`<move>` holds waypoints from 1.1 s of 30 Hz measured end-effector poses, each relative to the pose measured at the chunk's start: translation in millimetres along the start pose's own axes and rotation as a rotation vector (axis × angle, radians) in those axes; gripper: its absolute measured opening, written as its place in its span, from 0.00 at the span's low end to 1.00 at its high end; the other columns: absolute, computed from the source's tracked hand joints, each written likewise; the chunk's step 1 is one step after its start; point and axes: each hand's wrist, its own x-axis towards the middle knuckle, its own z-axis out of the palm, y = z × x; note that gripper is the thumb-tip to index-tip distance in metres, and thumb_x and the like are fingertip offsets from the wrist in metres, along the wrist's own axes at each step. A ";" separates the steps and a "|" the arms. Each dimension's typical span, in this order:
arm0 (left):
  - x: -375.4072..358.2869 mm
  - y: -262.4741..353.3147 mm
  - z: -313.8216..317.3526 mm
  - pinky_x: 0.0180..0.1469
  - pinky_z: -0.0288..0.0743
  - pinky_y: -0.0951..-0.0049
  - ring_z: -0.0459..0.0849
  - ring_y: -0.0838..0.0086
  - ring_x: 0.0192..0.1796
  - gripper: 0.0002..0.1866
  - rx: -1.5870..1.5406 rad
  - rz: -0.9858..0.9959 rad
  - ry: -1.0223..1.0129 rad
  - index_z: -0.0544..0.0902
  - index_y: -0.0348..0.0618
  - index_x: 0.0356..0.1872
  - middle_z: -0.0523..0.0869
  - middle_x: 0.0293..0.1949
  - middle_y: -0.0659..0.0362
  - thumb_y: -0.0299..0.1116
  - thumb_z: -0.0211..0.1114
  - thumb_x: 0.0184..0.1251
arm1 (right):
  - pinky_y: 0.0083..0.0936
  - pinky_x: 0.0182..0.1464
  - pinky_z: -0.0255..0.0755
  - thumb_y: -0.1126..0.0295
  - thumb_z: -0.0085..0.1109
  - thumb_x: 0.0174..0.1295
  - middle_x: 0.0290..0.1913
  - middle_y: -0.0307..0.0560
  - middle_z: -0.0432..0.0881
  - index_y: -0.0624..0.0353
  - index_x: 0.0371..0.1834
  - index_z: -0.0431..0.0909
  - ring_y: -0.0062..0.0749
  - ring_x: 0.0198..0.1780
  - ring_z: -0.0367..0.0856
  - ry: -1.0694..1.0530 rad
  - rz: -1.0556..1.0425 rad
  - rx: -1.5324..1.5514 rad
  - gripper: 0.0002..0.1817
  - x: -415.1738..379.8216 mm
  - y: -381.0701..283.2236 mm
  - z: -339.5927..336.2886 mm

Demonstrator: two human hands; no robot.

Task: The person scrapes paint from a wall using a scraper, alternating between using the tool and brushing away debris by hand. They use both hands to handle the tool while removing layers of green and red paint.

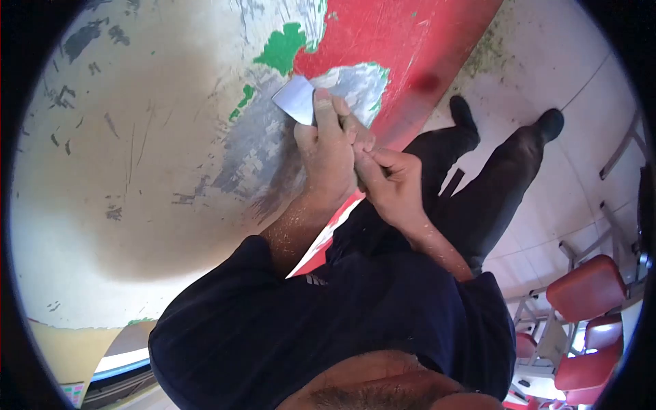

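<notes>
A flat, pale metal scraper blade rests against the wall beside a patch of bare grey. My left hand is closed around the scraper, its thumb and fingers lying near the base of the blade. Just below and to the right, my right hand is closed too, its fingers pressed against the left hand at the handle end. Both hands cover the handle. Around the blade, the wall shows peeled white paint, a green patch and a red painted band. Pale specks dot both forearms.
Paint flakes lie scattered on the tiled floor along the wall's foot. My legs stand close to the wall. Several red chairs with metal frames are grouped at the lower right. A yellow surface shows at the lower left.
</notes>
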 end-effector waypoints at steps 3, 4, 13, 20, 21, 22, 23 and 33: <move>4.8 4.4 1.9 0.22 0.62 0.73 0.61 0.78 0.16 0.19 0.125 0.073 -0.041 0.66 0.47 0.26 0.62 0.15 0.66 0.43 0.43 0.79 | 0.17 0.25 0.58 0.71 0.58 0.67 0.21 0.26 0.69 0.71 0.33 0.80 0.09 0.26 0.62 -0.051 0.104 0.018 0.11 5.2 -1.6 -4.5; 8.2 8.0 8.8 0.22 0.62 0.73 0.61 0.78 0.16 0.19 0.159 0.085 -0.050 0.66 0.47 0.25 0.62 0.14 0.66 0.42 0.42 0.79 | 0.17 0.26 0.59 0.71 0.58 0.67 0.21 0.27 0.70 0.71 0.33 0.80 0.09 0.27 0.63 -0.018 0.035 -0.015 0.11 13.8 -6.5 -3.0; -0.6 -3.2 -7.1 0.25 0.65 0.72 0.63 0.77 0.17 0.16 0.049 -0.035 -0.009 0.68 0.47 0.30 0.63 0.15 0.65 0.43 0.43 0.79 | 0.17 0.26 0.61 0.73 0.59 0.66 0.18 0.32 0.71 0.70 0.27 0.79 0.10 0.27 0.66 -0.050 0.126 -0.061 0.11 2.6 4.9 -5.6; -2.7 -2.5 -6.9 0.25 0.65 0.72 0.62 0.78 0.17 0.17 0.021 -0.056 0.019 0.67 0.46 0.28 0.63 0.16 0.65 0.42 0.43 0.79 | 0.17 0.25 0.58 0.71 0.59 0.66 0.18 0.31 0.66 0.69 0.30 0.80 0.10 0.26 0.62 -0.054 0.076 -0.019 0.11 3.6 2.3 -2.6; 2.2 3.7 -1.0 0.25 0.65 0.73 0.62 0.78 0.17 0.19 0.071 0.031 -0.002 0.67 0.46 0.26 0.63 0.16 0.66 0.42 0.43 0.79 | 0.17 0.25 0.59 0.71 0.59 0.66 0.18 0.31 0.66 0.69 0.31 0.81 0.10 0.26 0.62 -0.044 0.032 -0.079 0.11 10.2 -1.4 -1.1; 5.4 8.7 3.7 0.25 0.65 0.73 0.62 0.78 0.18 0.19 0.060 0.047 -0.038 0.66 0.46 0.25 0.63 0.16 0.66 0.42 0.43 0.79 | 0.18 0.25 0.60 0.71 0.59 0.67 0.18 0.31 0.66 0.69 0.31 0.81 0.10 0.26 0.63 -0.037 -0.009 -0.145 0.11 14.7 -5.8 -0.1; 8.1 14.2 7.0 0.25 0.65 0.73 0.63 0.78 0.18 0.19 0.051 0.067 -0.068 0.66 0.47 0.25 0.63 0.16 0.66 0.42 0.44 0.79 | 0.18 0.24 0.59 0.70 0.58 0.67 0.17 0.31 0.65 0.70 0.31 0.80 0.10 0.25 0.62 -0.015 0.001 0.003 0.12 17.6 -12.3 5.6; 1.6 2.2 4.4 0.26 0.64 0.75 0.62 0.79 0.19 0.16 0.050 0.035 -0.014 0.67 0.47 0.29 0.63 0.17 0.66 0.41 0.44 0.79 | 0.18 0.24 0.57 0.71 0.58 0.66 0.21 0.27 0.69 0.69 0.31 0.82 0.09 0.27 0.62 -0.008 0.033 0.029 0.11 6.5 -2.5 -0.6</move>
